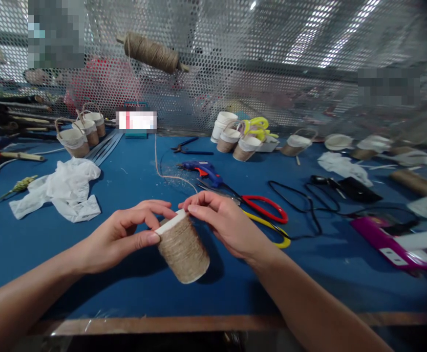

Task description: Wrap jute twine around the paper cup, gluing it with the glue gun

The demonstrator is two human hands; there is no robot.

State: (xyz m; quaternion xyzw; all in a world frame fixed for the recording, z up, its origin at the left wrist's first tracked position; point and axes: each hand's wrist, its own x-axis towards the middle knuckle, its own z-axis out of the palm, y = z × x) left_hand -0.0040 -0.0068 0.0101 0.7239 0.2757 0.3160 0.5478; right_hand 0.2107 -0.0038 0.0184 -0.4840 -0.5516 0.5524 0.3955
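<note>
A paper cup wrapped in brown twine (184, 249) hangs tilted above the blue table, its white rim toward the upper left. My left hand (125, 232) grips the rim, thumb outside and fingers over the edge. At the rim's upper right, the thumb and fingers of my right hand (221, 217) are pinched together, touching the cup. A thin strand of twine (156, 151) runs down from the twine spool (151, 53) on the mesh and across the table to my right hand. How the strand's end meets the cup is hidden by my fingers.
Beyond my hands lie a blue glue gun (204, 171), pliers (191, 146) and scissors with red and yellow handles (266, 208). White cloth (61, 188) lies left. Twine-wrapped cups (74, 142) stand along the back. A purple power strip (382, 242) and black cables are at right.
</note>
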